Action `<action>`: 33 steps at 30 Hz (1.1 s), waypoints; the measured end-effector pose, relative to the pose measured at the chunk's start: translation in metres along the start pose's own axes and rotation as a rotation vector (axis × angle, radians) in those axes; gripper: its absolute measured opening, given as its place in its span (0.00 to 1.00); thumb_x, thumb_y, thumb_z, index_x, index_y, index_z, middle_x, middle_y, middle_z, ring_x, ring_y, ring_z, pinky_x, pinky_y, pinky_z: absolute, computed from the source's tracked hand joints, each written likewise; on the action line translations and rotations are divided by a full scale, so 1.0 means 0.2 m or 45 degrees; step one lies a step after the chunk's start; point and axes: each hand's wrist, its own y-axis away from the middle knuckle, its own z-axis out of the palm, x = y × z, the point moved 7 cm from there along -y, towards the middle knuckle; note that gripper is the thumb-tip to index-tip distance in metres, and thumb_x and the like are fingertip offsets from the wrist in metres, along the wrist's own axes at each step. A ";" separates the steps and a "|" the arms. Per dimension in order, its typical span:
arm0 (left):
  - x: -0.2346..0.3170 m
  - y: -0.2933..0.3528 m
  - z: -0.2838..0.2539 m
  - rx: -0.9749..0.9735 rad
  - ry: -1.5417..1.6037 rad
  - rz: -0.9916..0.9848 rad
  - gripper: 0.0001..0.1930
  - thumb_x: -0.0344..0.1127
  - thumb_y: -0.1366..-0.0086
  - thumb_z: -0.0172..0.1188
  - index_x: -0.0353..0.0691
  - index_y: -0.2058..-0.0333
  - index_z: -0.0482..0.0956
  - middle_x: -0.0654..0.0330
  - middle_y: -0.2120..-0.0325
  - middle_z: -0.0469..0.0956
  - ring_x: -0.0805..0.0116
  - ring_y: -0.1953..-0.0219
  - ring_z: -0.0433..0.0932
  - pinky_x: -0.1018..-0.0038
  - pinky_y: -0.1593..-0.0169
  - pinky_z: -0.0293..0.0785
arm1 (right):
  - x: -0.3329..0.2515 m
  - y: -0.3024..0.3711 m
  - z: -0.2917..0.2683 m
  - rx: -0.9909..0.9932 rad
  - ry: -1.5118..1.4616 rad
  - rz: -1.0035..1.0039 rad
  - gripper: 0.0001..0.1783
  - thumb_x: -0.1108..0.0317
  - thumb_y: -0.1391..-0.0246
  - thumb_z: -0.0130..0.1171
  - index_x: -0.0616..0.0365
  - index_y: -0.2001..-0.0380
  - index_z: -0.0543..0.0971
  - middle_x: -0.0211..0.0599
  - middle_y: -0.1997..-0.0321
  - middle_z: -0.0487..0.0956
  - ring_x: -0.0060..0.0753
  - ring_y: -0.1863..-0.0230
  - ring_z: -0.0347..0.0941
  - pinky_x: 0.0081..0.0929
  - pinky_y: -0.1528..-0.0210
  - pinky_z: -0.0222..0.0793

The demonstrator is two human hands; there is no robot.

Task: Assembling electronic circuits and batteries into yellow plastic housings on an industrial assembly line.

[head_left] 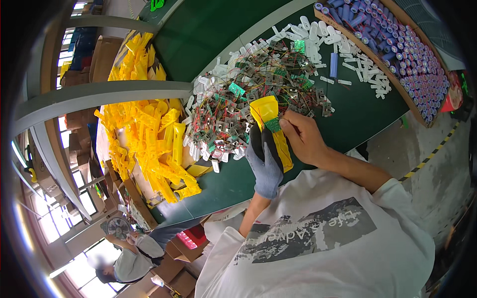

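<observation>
My left hand [264,161], in a grey-and-black glove, is closed round a long yellow plastic housing [266,107] with a wider, scooped upper end. A small green circuit board [272,124] lies at the middle of the housing. My bare right hand [304,136] has its thumb and forefinger pinched at the board's right edge; the exact contact of the fingertips is partly hidden. Just beyond both hands spreads a heap of wired circuit boards with metal parts [243,107], red and black wires tangled through it.
Yellow plastic housings [149,134] are piled to the left, past a grey metal bar [99,94]. White plastic pieces [365,69] and one blue cylindrical cell [333,65] lie on the green table [367,116]. A cardboard box [367,48] of cells stands far right. Another person [131,258] works lower left.
</observation>
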 end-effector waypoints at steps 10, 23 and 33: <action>-0.04 0.01 -0.04 0.023 0.145 0.084 0.17 0.29 0.32 0.50 0.25 0.48 0.64 0.56 0.59 0.74 0.73 0.57 0.73 0.75 0.52 0.70 | -0.04 0.00 -0.01 -0.063 -0.006 0.052 0.10 0.67 0.39 0.51 0.62 0.71 0.69 0.41 0.78 0.67 0.39 0.79 0.62 0.33 0.74 0.60; 0.15 0.01 -0.20 0.372 0.036 0.222 0.23 0.28 0.35 0.50 0.37 0.41 0.59 0.54 0.48 0.66 0.67 0.46 0.66 0.70 0.44 0.64 | -0.10 0.04 -0.03 -0.128 0.223 -0.328 0.29 0.62 0.58 0.69 0.56 0.51 0.74 0.40 0.61 0.79 0.42 0.65 0.79 0.32 0.62 0.76; 0.32 0.05 0.12 -0.766 -1.553 0.705 0.18 0.33 0.51 0.67 0.47 0.58 0.79 0.55 0.47 0.71 0.49 0.43 0.65 0.51 0.37 0.57 | -0.10 0.06 -0.11 -0.514 0.422 -0.527 0.27 0.59 0.63 0.70 0.53 0.55 0.78 0.33 0.67 0.81 0.36 0.71 0.79 0.29 0.69 0.75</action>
